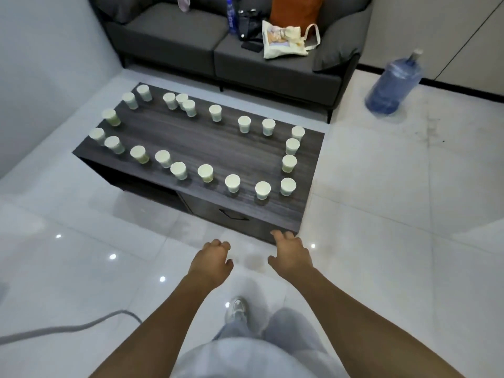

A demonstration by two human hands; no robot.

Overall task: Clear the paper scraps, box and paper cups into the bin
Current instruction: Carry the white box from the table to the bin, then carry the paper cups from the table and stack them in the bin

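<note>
Dark wood-grain tabletop [191, 135] carries white paper cups [232, 183] ahead of both hands: left hand [211, 264] and right hand [290, 255], loosely curled, hold nothing, positioned for reaching.

This looks like a sitting room or office lounge. A grey sofa [218, 47] sits at 12 o'clock, a low dark worktop [196, 137] stands before it, and a big water bottle [392, 85] rests on the shiny tiled floor [395, 200] at 2 o'clock.

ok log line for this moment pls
left hand empty | right hand empty | cups upright on table | bin unseen
</note>
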